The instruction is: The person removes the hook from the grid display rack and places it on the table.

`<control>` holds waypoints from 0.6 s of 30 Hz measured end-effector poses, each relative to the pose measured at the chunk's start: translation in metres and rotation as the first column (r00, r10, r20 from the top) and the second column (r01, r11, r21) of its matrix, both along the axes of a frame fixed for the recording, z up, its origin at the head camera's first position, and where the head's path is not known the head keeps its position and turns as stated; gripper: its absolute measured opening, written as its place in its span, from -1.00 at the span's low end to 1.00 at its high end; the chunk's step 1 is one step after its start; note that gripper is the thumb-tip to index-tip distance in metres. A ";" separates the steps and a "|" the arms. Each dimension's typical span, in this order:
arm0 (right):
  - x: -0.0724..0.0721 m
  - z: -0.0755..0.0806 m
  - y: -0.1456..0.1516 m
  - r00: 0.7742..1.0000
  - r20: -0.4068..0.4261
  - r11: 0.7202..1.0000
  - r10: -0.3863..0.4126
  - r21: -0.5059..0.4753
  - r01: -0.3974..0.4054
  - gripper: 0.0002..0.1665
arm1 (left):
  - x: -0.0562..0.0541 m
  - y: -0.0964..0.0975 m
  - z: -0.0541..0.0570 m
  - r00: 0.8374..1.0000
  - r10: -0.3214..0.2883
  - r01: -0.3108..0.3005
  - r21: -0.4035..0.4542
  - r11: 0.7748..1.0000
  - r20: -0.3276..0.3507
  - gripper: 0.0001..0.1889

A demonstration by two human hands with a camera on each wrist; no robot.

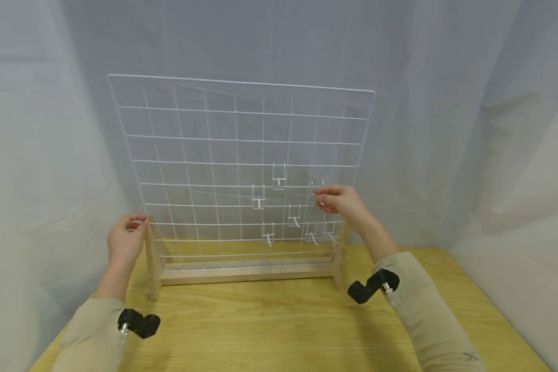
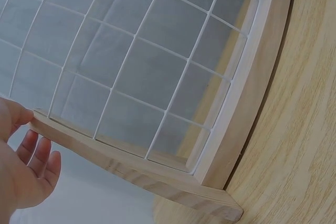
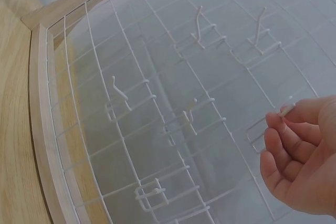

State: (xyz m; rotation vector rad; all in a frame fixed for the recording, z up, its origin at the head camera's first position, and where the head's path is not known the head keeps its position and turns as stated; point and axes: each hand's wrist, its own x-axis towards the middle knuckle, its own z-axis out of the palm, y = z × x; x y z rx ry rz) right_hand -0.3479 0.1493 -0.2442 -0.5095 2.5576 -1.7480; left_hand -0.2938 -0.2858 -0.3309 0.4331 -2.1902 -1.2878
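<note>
A white wire grid panel (image 1: 223,175) stands upright in a wooden stand (image 1: 246,274). My right hand (image 1: 341,204) pinches a white wire hook (image 3: 286,110) between thumb and fingertips, at the panel's right side. Part of that hook is hidden behind the fingers. At the far left, my left hand (image 1: 126,238) holds the top of the stand's wooden side post (image 2: 105,156) with its thumb and finger, by the panel's edge. Other white hooks hang on the lower right wires, among them an upper hook (image 1: 279,178) and one left of it (image 1: 258,199).
The stand rests on a wood-grain table (image 1: 260,325). Pale sheeting (image 1: 279,41) hangs behind and at both sides. Three low hooks sit below my right hand, including one near the right post (image 1: 329,235). A black camera mount (image 1: 374,285) is strapped on each sleeve.
</note>
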 end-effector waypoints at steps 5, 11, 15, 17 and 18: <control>0.004 0.002 0.004 1.000 -0.013 1.000 -0.002 0.010 0.002 -0.63 | 0.000 0.000 -0.001 1.000 0.003 -0.003 -0.004 1.000 0.001 -0.71; 0.006 0.003 0.012 0.999 -0.038 1.000 0.019 0.017 -0.018 -0.61 | 0.001 0.000 0.000 1.000 0.010 -0.010 -0.006 1.000 0.002 -0.70; 0.007 0.001 0.019 0.997 -0.065 0.999 0.035 0.028 -0.034 -0.63 | 0.001 0.000 0.000 1.000 0.013 -0.013 -0.010 1.000 0.003 -0.70; 0.008 -0.001 0.022 0.996 -0.081 0.998 0.037 0.045 -0.033 -0.64 | 0.001 -0.001 0.000 1.000 0.010 -0.010 -0.013 1.000 0.004 -0.69; 0.008 -0.002 0.023 0.995 -0.088 0.998 0.040 0.055 -0.036 -0.65 | 0.001 -0.001 0.000 1.000 0.010 -0.010 -0.014 1.000 0.005 -0.69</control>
